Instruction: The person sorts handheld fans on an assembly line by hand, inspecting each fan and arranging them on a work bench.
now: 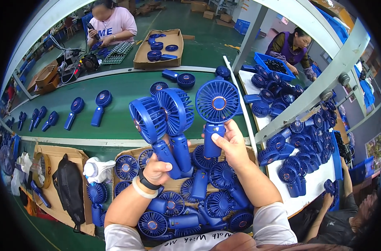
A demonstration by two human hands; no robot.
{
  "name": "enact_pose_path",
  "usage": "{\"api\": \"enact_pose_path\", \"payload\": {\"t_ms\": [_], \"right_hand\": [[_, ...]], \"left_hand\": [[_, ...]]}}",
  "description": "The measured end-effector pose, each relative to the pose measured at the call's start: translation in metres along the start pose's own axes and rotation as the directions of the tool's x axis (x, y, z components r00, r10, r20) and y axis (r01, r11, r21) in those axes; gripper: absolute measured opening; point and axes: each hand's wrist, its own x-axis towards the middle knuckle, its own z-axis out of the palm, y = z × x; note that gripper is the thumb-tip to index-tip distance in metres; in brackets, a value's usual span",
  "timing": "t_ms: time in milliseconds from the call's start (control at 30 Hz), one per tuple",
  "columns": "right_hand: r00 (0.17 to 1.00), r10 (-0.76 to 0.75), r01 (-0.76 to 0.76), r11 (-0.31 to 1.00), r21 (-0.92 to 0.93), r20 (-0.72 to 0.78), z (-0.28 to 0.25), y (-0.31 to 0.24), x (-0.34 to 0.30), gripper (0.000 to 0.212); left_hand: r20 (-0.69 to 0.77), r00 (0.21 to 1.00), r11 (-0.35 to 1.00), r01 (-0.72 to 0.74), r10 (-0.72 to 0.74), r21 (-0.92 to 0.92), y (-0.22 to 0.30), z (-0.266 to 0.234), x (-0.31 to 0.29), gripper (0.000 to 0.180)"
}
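Observation:
Two blue handheld fans (173, 111) are gripped side by side in my left hand (158, 170), its fingers wrapped round their handles and their round heads up. A black band and a pale band circle that wrist. My right hand (230, 144) holds one more blue handheld fan (217, 101) upright by its handle, thumb across the front, with the grille and its copper-coloured ring facing me. Below both hands, a cardboard box (257, 155) is filled with several more blue fans (220, 205) lying in a jumble.
Ahead runs a green conveyor belt (127, 119) carrying several spaced fans. At right, a white table (278, 184) bears piled fans; co-workers sit near it. Across the belt, another worker (113, 25) sits beside a shallow carton (138, 60). A black pouch (69, 190) lies on cardboard at left.

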Motion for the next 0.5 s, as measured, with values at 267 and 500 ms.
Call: {"api": "enact_pose_path", "payload": {"t_ms": [267,500], "right_hand": [[1.000,0.019,-0.018,0.999,-0.028,0.014,-0.005,0.007,0.003,0.045],[0.998,-0.038,0.034,0.996,-0.076,-0.044,-0.006,0.017,0.001,0.048]], "left_hand": [[0.012,1.000,0.999,0.022,-0.022,-0.041,0.000,-0.005,-0.002,0.087],[0.052,0.997,0.987,0.062,-0.055,-0.148,-0.001,0.004,0.001,0.089]]}}
